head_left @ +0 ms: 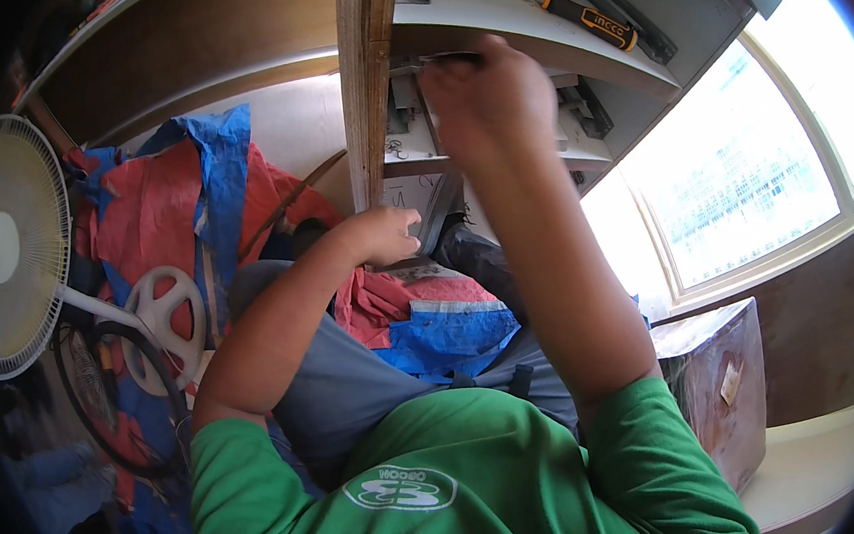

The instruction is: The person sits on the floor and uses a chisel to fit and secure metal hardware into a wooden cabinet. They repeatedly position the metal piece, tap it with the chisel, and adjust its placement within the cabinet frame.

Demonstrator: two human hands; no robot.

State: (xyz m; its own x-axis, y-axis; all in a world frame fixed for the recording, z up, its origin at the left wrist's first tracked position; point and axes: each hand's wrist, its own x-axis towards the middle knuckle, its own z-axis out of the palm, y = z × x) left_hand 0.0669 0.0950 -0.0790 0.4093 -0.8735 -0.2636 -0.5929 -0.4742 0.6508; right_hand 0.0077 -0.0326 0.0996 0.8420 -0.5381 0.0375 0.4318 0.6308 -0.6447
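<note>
My right hand [495, 102] is raised in front of the lower compartment of a shelf unit [539, 50]. Its fingers are bent together and slightly blurred, with a dark edge showing at the fingertips; what they hold I cannot make out. Lower and to the left, my left hand [386, 236] hovers by the foot of an upright wooden post [363, 91]. Its fingers are loosely curled with a gap between them, and nothing shows in them. Behind my right hand, metal pieces [590, 109] and small loose bits [396, 149] lie in the compartment.
A tool with an orange and black handle [592, 21] lies on the upper shelf. Red and blue tarpaulin [152, 195] spreads at left and between my legs. A white fan [12, 244] stands far left. At right are a wrapped box [724, 381] and a bright window [756, 162].
</note>
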